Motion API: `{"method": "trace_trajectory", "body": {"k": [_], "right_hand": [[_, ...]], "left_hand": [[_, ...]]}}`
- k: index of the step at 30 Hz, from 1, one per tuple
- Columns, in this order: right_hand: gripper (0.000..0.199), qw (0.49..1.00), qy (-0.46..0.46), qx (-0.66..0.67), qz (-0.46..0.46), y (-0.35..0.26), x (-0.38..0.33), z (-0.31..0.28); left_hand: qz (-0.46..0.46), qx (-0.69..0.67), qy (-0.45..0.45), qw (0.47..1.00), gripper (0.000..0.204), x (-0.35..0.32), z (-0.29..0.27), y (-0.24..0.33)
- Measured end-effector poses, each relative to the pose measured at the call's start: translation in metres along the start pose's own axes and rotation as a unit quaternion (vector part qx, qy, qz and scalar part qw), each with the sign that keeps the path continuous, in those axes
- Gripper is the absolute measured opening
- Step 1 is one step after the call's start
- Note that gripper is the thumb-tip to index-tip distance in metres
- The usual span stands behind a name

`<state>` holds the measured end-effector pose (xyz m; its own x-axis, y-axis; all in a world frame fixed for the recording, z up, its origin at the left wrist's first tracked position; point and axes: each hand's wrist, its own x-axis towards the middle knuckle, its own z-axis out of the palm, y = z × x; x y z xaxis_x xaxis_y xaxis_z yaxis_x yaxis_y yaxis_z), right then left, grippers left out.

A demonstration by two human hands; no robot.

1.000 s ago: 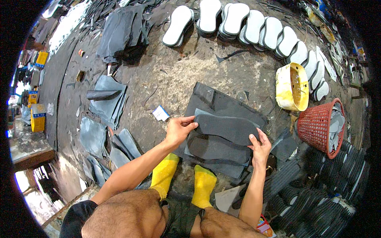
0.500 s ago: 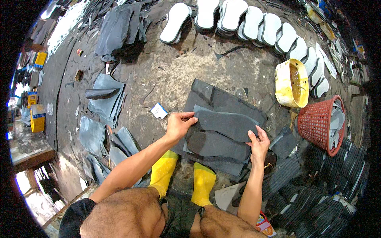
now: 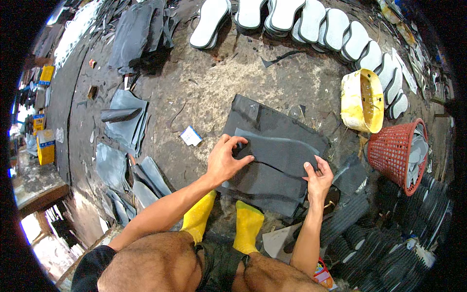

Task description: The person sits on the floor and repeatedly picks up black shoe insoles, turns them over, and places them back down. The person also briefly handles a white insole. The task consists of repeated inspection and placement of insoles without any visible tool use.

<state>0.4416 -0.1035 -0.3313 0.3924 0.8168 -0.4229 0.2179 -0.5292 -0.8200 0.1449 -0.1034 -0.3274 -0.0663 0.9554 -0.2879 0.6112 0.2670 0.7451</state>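
Two dark grey sole-shaped pieces lie side by side on a stack of black sheets on the floor. My left hand (image 3: 227,158) is over their left ends, thumb and forefinger spread with a gap between them. Its thumb tip is near the seam between the far sole piece (image 3: 279,152) and the near sole piece (image 3: 265,182). At the right end of the far piece is my right hand (image 3: 319,179), its thumb against the piece's edge and its fingers apart. Under both pieces, the black sheets (image 3: 248,111) show at the far side.
White-topped soles (image 3: 283,13) stand in several stacks along the far side. To the right are a yellow tub (image 3: 350,102) of brownish contents and a tilted red basket (image 3: 391,152) of grey pieces. Grey sheets (image 3: 127,117) lie left; ridged dark soles (image 3: 374,263) pile at lower right.
My left hand has let go of the far piece's left end and moved slightly nearer me, its thumb and forefinger opening. The right hand stays nearly in place. The view has shifted slightly.
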Motion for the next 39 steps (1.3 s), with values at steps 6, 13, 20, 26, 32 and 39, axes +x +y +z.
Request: {"method": "trace_trajectory", "body": {"k": [6, 13, 20, 26, 32, 39], "right_hand": [[0.042, 0.999, 0.004, -0.049, -0.005, -0.002, 0.008, -0.004], [0.047, 0.939, 0.046, -0.317, -0.124, -0.031, -0.001, -0.005], [0.034, 0.938, 0.113, -0.287, -0.157, -0.041, -0.037, 0.007], [0.027, 0.990, -0.139, 0.020, -0.026, -0.015, -0.114, 0.054], [0.028, 0.994, -0.080, -0.035, -0.067, -0.004, -0.132, 0.063], [0.073, 0.932, -0.103, 0.271, 0.218, -0.062, -0.158, 0.056]], "left_hand": [[0.009, 0.077, -0.040, 0.996, 0.047, 0.006, -0.007, 0.013], [0.225, 0.201, -0.064, 0.951, 0.077, 0.029, -0.009, 0.032], [0.236, 0.332, -0.203, 0.890, 0.082, 0.056, -0.016, 0.048], [0.244, 0.334, -0.212, 0.885, 0.072, 0.074, -0.007, 0.045], [0.229, 0.337, -0.239, 0.881, 0.066, 0.072, 0.000, 0.042], [0.211, 0.142, -0.305, 0.918, 0.085, 0.039, -0.062, 0.095]]}}
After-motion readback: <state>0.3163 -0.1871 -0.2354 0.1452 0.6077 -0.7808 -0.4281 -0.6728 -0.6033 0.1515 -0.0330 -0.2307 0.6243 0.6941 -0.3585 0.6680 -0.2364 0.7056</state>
